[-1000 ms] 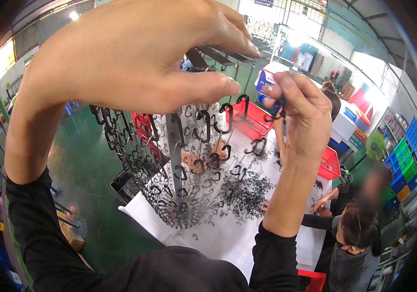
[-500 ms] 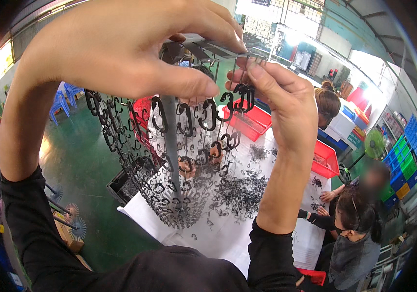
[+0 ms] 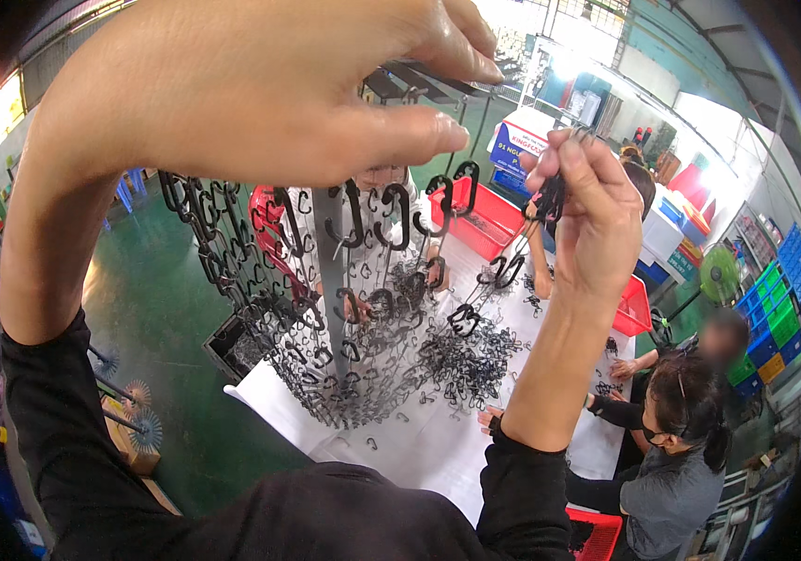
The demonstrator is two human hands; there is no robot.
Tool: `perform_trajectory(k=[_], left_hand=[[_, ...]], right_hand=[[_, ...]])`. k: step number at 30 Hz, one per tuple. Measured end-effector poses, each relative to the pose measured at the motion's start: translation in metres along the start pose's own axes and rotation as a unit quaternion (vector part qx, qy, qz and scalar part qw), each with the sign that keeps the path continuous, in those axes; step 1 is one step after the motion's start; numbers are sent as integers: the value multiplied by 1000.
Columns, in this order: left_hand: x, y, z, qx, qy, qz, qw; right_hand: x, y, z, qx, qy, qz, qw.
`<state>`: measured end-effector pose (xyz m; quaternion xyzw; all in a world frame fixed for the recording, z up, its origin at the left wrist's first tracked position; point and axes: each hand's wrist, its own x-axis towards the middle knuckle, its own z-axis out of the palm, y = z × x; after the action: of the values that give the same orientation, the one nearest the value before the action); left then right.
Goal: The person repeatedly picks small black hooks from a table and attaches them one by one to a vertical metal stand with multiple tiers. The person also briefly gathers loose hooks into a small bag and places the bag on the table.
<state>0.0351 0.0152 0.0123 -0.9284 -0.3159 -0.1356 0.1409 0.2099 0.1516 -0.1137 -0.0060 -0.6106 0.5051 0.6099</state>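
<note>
A tall rack hangs before me, with a grey central pole point(image 3: 328, 257) and strands of black C-shaped clips point(image 3: 394, 217) around it. Over its flat top pieces point(image 3: 424, 82) arches my left hand point(image 3: 260, 89), thumb and fingers apart; whether the fingertips touch the rack is unclear. My right hand point(image 3: 599, 210), to the right of the rack, pinches thin wire hooks point(image 3: 582, 134) at their upper ends. Black clips point(image 3: 548, 198) dangle from these wires beside the palm, and a strand of more clips point(image 3: 503, 271) trails below.
On the white-covered table point(image 3: 438, 458) lies a pile of loose black clips point(image 3: 466, 360). Red baskets point(image 3: 480, 220) stand at its far side and right. A co-worker in grey point(image 3: 676, 491) sits at the right; others' hands reach onto the table. A green fan point(image 3: 718, 276) stands farther right.
My right hand has moved right and away from the rack's top, carrying the wires and clips with it. My left hand has shifted slightly right. The co-worker's hand now reaches nearer the pile.
</note>
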Motion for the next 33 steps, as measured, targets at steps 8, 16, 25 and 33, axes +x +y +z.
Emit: perform_trajectory(k=[8, 16, 25, 33], left_hand=[[-4, 28, -5, 167, -43, -126, 977], [3, 6, -5, 31, -12, 14, 999], [-8, -16, -1, -30, -6, 63, 998], [-6, -21, 9, 59, -3, 16, 998]], right_hand=[[-2, -7, 3, -61, -112, 42, 991], [-3, -10, 19, -24, -66, 43, 997], [-5, 2, 23, 117, -71, 8, 991], [-4, 0, -3, 90, -67, 30, 993]])
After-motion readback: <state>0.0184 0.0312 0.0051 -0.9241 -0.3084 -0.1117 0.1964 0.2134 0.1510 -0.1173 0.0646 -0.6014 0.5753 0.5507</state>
